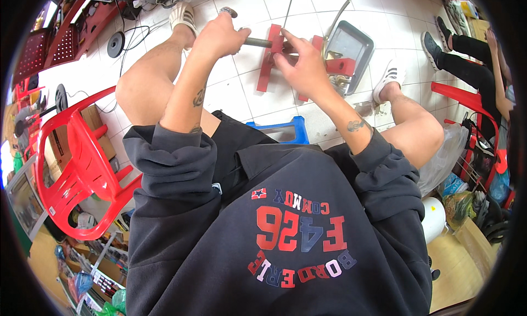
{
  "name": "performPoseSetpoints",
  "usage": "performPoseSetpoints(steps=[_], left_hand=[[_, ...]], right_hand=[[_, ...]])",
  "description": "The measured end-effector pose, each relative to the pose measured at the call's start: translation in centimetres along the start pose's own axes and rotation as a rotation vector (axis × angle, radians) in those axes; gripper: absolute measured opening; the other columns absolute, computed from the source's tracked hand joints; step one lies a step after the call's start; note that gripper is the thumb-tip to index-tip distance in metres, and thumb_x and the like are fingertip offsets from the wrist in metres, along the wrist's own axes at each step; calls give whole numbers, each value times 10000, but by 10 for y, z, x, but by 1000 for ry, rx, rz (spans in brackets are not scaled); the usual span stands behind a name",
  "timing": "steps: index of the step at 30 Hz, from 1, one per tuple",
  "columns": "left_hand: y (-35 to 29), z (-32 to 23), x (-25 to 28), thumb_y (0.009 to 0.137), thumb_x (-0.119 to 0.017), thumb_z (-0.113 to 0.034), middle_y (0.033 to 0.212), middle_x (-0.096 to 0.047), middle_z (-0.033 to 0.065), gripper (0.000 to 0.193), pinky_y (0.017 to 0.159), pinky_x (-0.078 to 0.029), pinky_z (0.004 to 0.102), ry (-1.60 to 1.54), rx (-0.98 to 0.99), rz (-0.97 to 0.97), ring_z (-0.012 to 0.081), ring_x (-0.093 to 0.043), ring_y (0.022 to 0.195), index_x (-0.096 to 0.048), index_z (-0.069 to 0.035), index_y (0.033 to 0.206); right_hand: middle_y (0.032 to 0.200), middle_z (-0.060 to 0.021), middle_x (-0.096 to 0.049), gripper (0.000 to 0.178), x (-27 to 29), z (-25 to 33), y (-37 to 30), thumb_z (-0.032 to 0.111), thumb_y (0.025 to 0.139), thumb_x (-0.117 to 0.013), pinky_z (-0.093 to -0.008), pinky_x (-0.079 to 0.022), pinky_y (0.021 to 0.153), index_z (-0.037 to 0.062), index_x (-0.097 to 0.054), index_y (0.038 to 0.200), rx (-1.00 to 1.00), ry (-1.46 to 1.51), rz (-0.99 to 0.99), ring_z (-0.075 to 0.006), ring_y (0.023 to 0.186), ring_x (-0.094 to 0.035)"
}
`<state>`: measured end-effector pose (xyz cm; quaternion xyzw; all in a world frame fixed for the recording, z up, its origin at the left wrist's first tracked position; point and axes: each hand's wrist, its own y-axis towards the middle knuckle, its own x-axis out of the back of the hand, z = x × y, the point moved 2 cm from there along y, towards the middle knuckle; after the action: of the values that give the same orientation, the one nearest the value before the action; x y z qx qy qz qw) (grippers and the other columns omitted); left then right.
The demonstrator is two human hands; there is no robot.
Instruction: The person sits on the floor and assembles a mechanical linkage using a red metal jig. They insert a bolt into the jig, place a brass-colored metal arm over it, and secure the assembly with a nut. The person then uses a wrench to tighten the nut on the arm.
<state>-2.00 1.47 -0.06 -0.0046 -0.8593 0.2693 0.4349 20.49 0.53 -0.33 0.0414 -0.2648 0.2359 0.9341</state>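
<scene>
Threaded rod (258, 42): long axis left to right, spanning from the left hand (219, 36) into the red block (278, 44)
Metal stand (264, 74): red, carrying that block, on the tiled floor (241, 94)
Nearer hand to the rod's left end: the left
Left fingers: curled around a handle (229, 12), mostly hidden
Right hand (307, 66): thumb and forefinger gripping the block
Forearms: reaching forward, angled inward

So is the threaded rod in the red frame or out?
Apparently in: the threaded rod runs from the left hand to the red frame, where its end disappears.
</scene>
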Motion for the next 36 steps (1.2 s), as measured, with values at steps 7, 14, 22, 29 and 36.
performPoseSetpoints(steps=[7,14,22,29,36], left_hand=[[-4,-4,12,916,-676,-505,680,-653,90,664,515,-489,280,-178,-13,-242,139,-631,592,-620,89,1208],[-18,-12,28,880,-625,-528,856,-737,187,617,815,-559,413,-80,94,-6,306,-726,822,-714,39,1106],[-11,-10,15,900,-679,-542,854,-702,188,820,744,-536,322,-438,9,-185,222,-691,832,-517,109,1372],[6,-8,-4,886,-578,-635,712,-686,151,917,725,-557,353,-125,93,68,234,-715,739,-478,110,1411],[-9,-15,14,895,-543,-659,748,-720,154,884,841,-550,387,-70,64,-38,265,-736,898,-550,95,1356]], right_hand=[[1129,-245,-673,577,-2,2,-1,194,856,-691,-358,-560,887,-108,-557,1329,-101,128,-4,-273,945,-713],[1098,-237,-681,571,0,4,1,200,853,-700,-356,-562,876,-103,-568,1319,-104,131,7,-270,933,-716],[1067,-236,-682,578,-1,2,1,217,854,-691,-363,-555,883,-106,-569,1318,-72,71,12,-284,932,-713],[1075,-249,-720,561,1,11,-1,188,878,-672,-352,-568,872,-114,-551,1334,-146,203,16,-285,952,-738],[1075,-237,-722,594,0,13,-7,187,881,-668,-364,-568,870,-106,-510,1373,-116,188,8,-308,946,-738]])
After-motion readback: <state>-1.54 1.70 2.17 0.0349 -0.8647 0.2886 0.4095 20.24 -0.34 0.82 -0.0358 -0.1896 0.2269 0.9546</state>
